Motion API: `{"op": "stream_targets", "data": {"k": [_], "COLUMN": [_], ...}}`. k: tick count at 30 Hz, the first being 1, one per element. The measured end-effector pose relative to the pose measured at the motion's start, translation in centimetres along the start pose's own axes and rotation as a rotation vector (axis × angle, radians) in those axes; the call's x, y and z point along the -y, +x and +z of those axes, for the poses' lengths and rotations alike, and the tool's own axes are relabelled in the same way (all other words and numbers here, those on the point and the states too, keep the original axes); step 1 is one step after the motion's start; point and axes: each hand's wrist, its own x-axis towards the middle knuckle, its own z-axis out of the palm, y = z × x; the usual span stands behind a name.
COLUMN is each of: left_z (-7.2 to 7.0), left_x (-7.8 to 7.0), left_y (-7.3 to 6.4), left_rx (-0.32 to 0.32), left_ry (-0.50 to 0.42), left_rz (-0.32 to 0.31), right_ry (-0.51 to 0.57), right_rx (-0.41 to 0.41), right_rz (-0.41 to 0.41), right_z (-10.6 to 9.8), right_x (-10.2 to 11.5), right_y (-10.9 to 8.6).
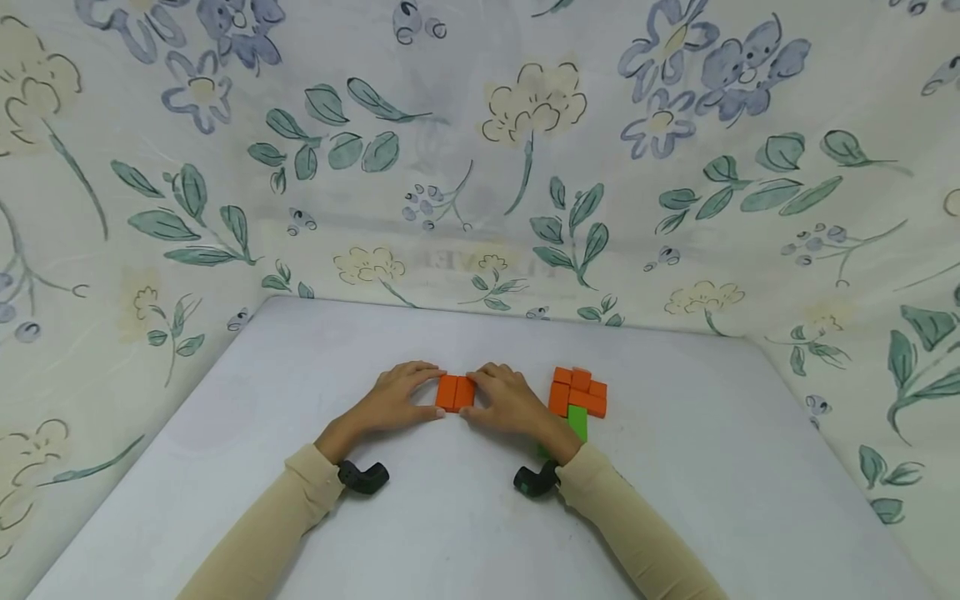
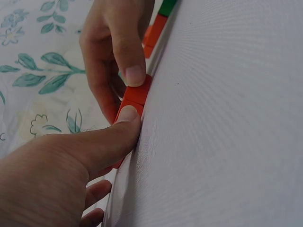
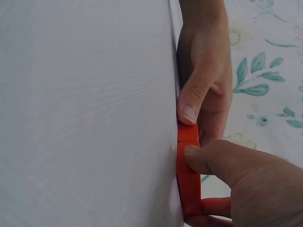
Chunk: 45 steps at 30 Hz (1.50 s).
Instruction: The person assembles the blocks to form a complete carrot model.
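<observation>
Presently, two orange blocks (image 1: 446, 393) touch on the tabletop (image 1: 450, 525), fingers of left hand (image 1: 388, 402) and right hand (image 1: 512, 403) clamped on one each (five more orange blocks (image 1: 587, 404) lie to the right).

2 orange blocks (image 1: 455, 393), rect., flat on wht tbl (image 1: 450, 525); long sides touching

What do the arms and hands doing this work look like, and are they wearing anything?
They are a person's. Both the left hand and right hand are bare, without gloves. Long, plain beige sleeves, the left sleeve and right sleeve, end near the wrists. A small, curved black device shows at the left wrist and right wrist.
</observation>
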Motion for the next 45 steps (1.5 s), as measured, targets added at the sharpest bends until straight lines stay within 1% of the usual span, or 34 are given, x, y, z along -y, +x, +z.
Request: {"op": "stream_targets", "data": {"k": [11,16,22,28,30,32,35,38,41,45], "left_z": [-0.2,-0.2,0.0,0.0,-0.2,-0.3,-0.6,-0.7,-0.5,-0.4], "left_x": [-0.2,-0.2,0.0,0.1,0.2,0.1,0.1,0.3,0.5,0.7], "left_y": [-0.2,-0.1,0.0,0.0,0.0,0.1,0.1,0.0,-0.1,0.0], "left_rx": [-0.004,-0.005,-0.001,-0.003,0.004,0.018,0.041,0.064,0.068,0.045], "left_ry": [0.003,-0.013,-0.004,0.001,-0.009,-0.031,-0.064,-0.095,-0.109,-0.117], "left_rz": [0.008,0.007,0.0,0.009,0.003,-0.009,-0.028,-0.043,-0.038,-0.013], "right_ry": [-0.008,-0.011,-0.013,-0.023,-0.022,0.004,0.072,0.135,0.148,0.16], "right_rx": [0.011,0.022,0.037,0.039,0.048,0.063,0.08,0.076,0.061,0.048], "right_rz": [0.008,0.015,0.02,0.011,0.009,0.021,0.04,0.047,0.044,0.035], "right_z": [0.0,-0.2,-0.2,-0.1,-0.2,-0.5,-1.3,-2.6,-4.3,-6.6], "right_x": [0.1,0.2,0.1,0.0,0.0,-0.1,-0.1,-0.1,-0.5,-2.3], "right_y": [0.0,0.0,-0.1,0.0,0.0,0.0,-0.3,-1.0,-2.0,-3.9]}}
